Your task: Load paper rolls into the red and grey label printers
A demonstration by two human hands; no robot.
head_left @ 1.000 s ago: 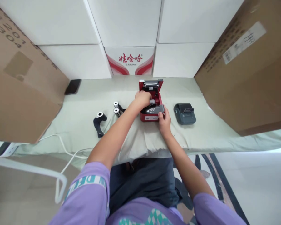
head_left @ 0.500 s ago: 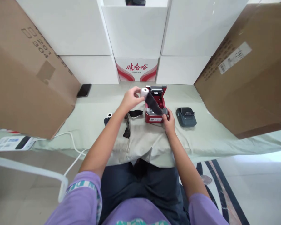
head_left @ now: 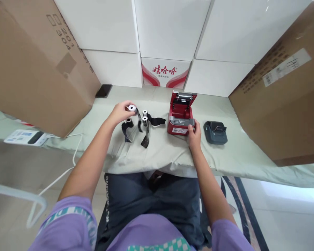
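Pale cloth (head_left: 157, 157), red printer (head_left: 181, 114), grey panel (head_left: 178, 121), raised lid (head_left: 184, 98)

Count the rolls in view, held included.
4: one roll in the left grip, a second roll nearer the person, a third roll and fourth roll toward the red printer, one behind the other.

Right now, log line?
left hand: holds black-white cylindrical roll | right hand: grips open red boxy printer | dark boxy device: right of printer

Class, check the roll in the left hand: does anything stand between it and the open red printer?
Yes: two other rolls stand on the cloth between the roll in the left hand and the red printer; a dark strip stretches toward the printer.
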